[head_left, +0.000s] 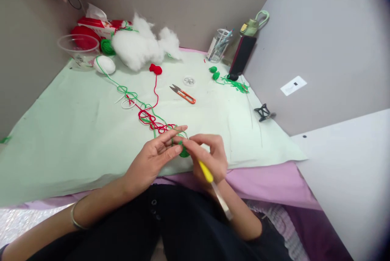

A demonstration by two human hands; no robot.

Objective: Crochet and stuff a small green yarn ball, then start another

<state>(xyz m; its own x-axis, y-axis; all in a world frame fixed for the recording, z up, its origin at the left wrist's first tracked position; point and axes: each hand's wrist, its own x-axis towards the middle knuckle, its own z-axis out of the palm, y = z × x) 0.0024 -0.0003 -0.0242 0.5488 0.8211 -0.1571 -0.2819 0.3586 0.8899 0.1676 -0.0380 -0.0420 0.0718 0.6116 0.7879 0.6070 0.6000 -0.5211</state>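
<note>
My left hand [160, 151] pinches a small green crochet piece [184, 152] near the table's front edge, with green yarn running over its raised index finger. In my right hand [211, 155] is a crochet hook [206, 171] with a yellow and whitish handle, its tip hidden at the green piece. Tangled red yarn [146, 117] lies just beyond my left hand, mixed with green yarn [123, 89]. The red strand leads up to a small red knitted piece [156, 69]. Orange-handled thread snips [184, 94] rest farther back.
White stuffing [137, 46] is heaped at the back, near a white yarn ball [104, 65], a clear plastic tub [79, 50] and a tissue box [97, 25]. Back right stand a pen cup [217, 48], a bottle [250, 27] and a phone [243, 55]. Green scraps [239, 85] lie nearby.
</note>
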